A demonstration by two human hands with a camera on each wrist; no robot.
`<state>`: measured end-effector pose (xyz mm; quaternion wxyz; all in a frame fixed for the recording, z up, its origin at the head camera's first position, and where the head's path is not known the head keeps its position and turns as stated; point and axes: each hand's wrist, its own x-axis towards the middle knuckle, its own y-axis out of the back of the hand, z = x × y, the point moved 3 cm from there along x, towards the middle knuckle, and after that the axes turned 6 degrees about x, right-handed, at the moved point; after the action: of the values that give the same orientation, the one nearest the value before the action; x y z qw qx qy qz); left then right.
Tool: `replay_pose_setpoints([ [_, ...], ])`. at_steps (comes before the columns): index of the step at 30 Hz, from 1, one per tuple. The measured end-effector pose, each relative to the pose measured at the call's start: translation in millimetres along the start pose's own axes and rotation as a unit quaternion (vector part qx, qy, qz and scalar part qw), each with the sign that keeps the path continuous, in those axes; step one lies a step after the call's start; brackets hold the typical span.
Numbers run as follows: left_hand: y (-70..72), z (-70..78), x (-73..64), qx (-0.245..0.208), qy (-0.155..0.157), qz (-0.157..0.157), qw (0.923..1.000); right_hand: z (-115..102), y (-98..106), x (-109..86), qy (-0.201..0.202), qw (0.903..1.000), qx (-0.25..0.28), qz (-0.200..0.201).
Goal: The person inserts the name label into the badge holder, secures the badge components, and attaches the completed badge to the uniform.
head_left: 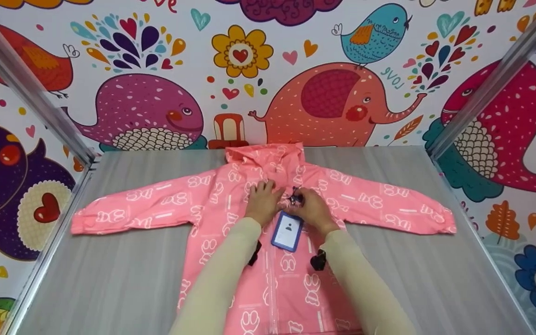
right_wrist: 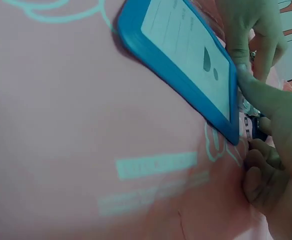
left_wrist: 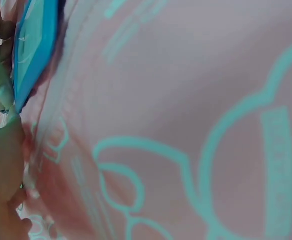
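A pink hooded jacket (head_left: 231,228) with white printed outlines lies spread on the table, sleeves out to both sides. On its chest rests a blue-framed badge holder (head_left: 287,231) with a white card. My left hand (head_left: 264,204) is on the chest just above the badge, thumb and fingers pinching gathered jacket fabric. My right hand (head_left: 313,210) holds a small dark badge clip (head_left: 295,197) between thumb and curled fingers. In the right wrist view, the right thumb (right_wrist: 261,92) lies at the badge's top edge. The fingers partly hide the clip.
The grey wood-look table (head_left: 123,270) shows on either side of the jacket. Cartoon-printed panels (head_left: 244,107) stand behind and at the sides, with metal rails (head_left: 26,83) at the corners. Dark wrist gear (head_left: 318,260) sits by the right cuff.
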<state>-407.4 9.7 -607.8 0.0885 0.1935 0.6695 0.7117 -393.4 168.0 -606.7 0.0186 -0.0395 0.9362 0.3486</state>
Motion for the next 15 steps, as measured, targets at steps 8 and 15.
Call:
replay_pose_setpoints([
  [8, -8.2, -7.1, 0.5, 0.013, 0.008, -0.02, 0.9997, 0.0, 1.8, -3.1, 0.043, 0.9959, -0.031, -0.073],
  [15, -14.5, -9.9, -5.5, -0.022, 0.006, -0.042, 0.9989, 6.3, 1.2, -7.0, 0.078, 0.9908, -0.054, -0.096],
])
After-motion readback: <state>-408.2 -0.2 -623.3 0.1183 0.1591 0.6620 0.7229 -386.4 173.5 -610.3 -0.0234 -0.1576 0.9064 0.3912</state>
